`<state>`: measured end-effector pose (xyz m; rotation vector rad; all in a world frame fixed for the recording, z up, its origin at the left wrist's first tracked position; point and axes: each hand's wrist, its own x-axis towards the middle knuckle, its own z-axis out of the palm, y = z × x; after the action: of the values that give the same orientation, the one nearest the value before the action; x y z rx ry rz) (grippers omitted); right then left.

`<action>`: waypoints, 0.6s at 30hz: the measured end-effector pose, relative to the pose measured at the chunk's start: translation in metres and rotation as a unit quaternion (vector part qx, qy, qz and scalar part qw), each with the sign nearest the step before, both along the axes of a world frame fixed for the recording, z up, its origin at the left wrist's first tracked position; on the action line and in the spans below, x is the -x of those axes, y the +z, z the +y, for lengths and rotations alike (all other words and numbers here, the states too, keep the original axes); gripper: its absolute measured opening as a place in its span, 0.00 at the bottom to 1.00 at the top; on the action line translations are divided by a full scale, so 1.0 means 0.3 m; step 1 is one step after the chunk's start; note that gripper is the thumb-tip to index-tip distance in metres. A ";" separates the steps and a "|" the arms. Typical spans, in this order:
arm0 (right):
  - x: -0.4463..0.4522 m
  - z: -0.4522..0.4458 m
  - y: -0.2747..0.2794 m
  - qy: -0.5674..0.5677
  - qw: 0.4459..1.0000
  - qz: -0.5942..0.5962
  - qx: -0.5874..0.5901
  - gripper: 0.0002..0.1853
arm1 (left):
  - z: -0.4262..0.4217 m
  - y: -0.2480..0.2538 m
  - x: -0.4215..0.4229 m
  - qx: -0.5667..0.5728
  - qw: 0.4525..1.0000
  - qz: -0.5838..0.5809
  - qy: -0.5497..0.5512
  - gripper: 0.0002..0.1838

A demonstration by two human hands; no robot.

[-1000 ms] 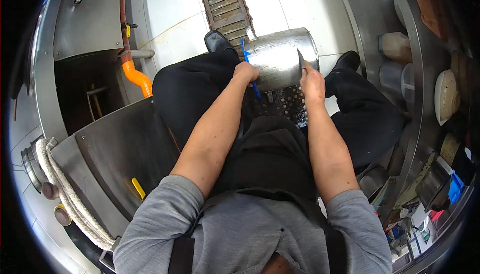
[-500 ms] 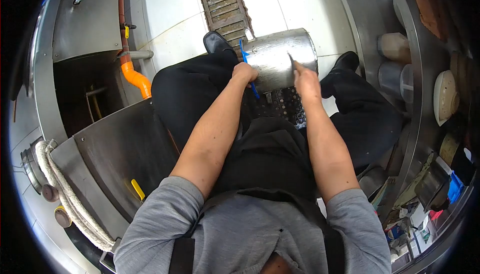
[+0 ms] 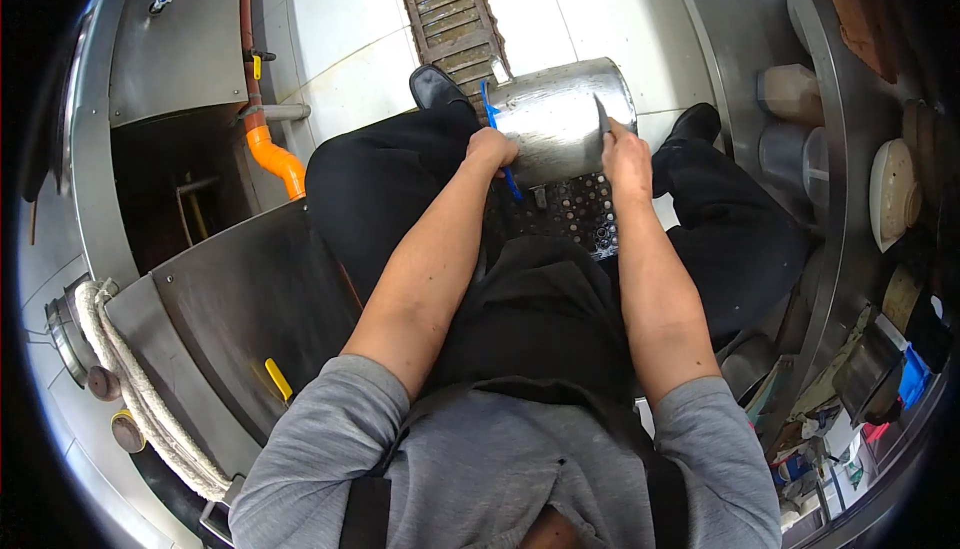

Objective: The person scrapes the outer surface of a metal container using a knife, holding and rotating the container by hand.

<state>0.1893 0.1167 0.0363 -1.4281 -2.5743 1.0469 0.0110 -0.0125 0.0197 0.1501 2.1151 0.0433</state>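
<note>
A shiny metal cylinder [image 3: 560, 124], like a pot on its side, lies between the legs above a dark perforated surface [image 3: 575, 211]. My left hand [image 3: 491, 150] is closed at its left end, around the blue edge piece [image 3: 490, 104] there. In my right hand [image 3: 627, 161] is a knife [image 3: 602, 114], its blade pointing up and slightly left over the cylinder's right part. Whether the blade touches the metal cannot be made out.
A slatted floor drain [image 3: 450, 9] runs away at the top. Orange pipe [image 3: 272, 157] and steel cabinets [image 3: 180, 39] stand on the left. At right, a metal shelf holds plastic containers [image 3: 790, 94] and a pale bowl [image 3: 892, 194].
The knife and my right hand moved left over the cylinder half a second ago and are now back to the right. My left hand has stayed in place.
</note>
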 end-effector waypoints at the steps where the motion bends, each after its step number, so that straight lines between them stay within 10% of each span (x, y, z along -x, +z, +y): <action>1: -0.003 0.004 -0.007 -0.015 1.000 -0.009 -0.004 0.15 | -0.001 0.002 -0.003 0.000 1.000 -0.002 0.000 0.16; 18: -0.026 -0.130 0.028 0.069 0.997 -0.002 0.026 0.15 | 0.005 -0.015 0.004 0.000 1.000 0.006 -0.001 0.15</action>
<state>0.1970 0.0778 0.0446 -1.2794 -2.7025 1.1364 0.0097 -0.0110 0.0153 0.1526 2.1279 0.0420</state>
